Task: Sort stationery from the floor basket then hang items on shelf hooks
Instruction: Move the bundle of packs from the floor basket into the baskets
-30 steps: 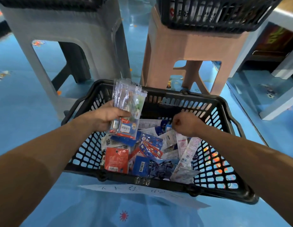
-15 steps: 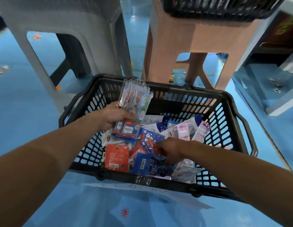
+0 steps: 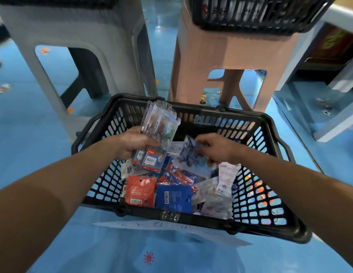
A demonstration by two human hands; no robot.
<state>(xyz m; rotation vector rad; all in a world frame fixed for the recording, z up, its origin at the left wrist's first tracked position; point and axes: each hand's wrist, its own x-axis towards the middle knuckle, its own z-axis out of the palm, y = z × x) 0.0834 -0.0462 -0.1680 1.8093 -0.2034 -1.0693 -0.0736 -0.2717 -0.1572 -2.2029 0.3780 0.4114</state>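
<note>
I'm working in a shop, it seems: a shopping basket (image 3: pixel 211 113) is holding barcoded stationery packets (image 3: pixel 140 191) — a second basket (image 3: pixel 250 14) is sitting on a pink stool (image 3: pixel 221 52).

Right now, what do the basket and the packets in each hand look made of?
Basket: matte black moulded plastic, slotted lattice walls. Stack in left hand: clear glossy film sleeves, glare streaks, printed card inserts. Blue packet in right hand: probably thin printed film; blurred.

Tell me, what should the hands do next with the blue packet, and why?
Probably carry it across to the stack in the left hand. The right hand pinches the blue packet just above the pile in the basket, and the stack is held close beside it.
</note>
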